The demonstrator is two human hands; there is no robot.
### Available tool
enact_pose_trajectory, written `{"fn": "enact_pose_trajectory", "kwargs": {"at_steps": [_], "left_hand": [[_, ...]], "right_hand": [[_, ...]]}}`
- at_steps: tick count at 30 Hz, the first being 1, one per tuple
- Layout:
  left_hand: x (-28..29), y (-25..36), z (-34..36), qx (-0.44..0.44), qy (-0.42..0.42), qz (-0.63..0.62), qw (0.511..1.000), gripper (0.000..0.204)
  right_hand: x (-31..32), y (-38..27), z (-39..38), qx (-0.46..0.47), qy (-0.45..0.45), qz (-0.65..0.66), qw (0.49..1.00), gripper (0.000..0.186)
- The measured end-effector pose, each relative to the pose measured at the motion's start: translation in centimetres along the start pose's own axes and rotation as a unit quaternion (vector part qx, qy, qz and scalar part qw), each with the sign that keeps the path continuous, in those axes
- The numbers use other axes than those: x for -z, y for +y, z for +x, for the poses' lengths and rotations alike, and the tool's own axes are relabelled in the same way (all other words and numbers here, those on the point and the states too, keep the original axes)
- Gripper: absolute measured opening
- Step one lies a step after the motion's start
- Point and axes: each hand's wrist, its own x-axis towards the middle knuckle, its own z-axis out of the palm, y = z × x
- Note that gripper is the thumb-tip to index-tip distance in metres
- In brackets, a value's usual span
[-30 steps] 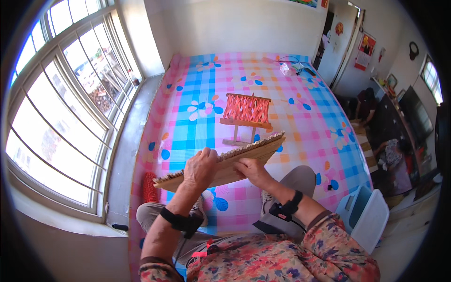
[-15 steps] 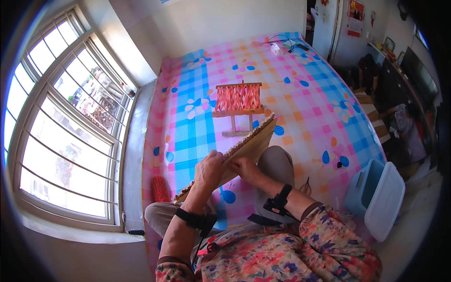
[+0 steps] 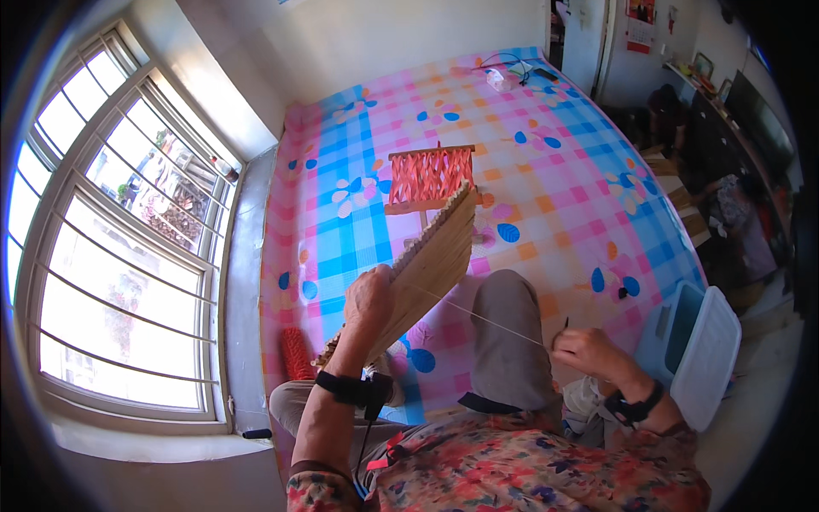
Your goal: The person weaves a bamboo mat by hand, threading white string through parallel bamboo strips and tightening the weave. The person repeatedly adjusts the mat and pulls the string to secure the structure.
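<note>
My left hand (image 3: pixel 369 300) is closed on the ridged upper edge of a flat, straw-coloured panel (image 3: pixel 437 264) of narrow strips or stalks, held tilted above my lap. From the panel's face a pale thread (image 3: pixel 499 325) runs taut to the right. At its other end is my right hand (image 3: pixel 589 352), pinched shut on the thread beside my knee. A thin dark tip, possibly a needle, sticks up at the fingers. Beyond the panel stands a wooden frame (image 3: pixel 431 177) laced with red-orange strands, its lower part hidden by the panel.
I sit on a checked, flowered sheet (image 3: pixel 546 230). A red textured roll (image 3: pixel 295 354) lies left, by the barred window (image 3: pixel 128 282). At right is a blue bin (image 3: pixel 670 320) with a white lid (image 3: pixel 706 363). Two people (image 3: pixel 665 115) are at the far right.
My right hand has moved from the panel's face out to the right, drawing the thread taut. The panel now tilts more steeply, while my left hand keeps its hold on the edge.
</note>
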Motion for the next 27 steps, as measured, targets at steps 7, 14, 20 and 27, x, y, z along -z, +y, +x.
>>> {"fn": "enact_pose_trajectory", "kwargs": {"at_steps": [7,14,20,27], "left_hand": [[0.0,-0.1,0.5,-0.013,-0.002,-0.019,1.000,0.017],[0.4,1.2,0.2,0.037,-0.035,-0.014,0.999,0.017],[0.4,1.2,-0.2,0.022,-0.028,-0.011,0.999,0.019],[0.5,0.5,1.0,0.038,-0.031,-0.010,0.999,0.023]], "right_hand": [[1.5,-1.1,-4.1,-0.171,-0.086,-0.087,0.978,0.010],[0.9,-5.3,12.2,0.009,0.256,0.057,0.965,0.048],[-8.0,-7.1,22.6,-0.110,0.151,0.194,0.963,0.027],[-10.9,-6.6,23.2,-0.013,0.253,0.254,0.933,0.023]]}}
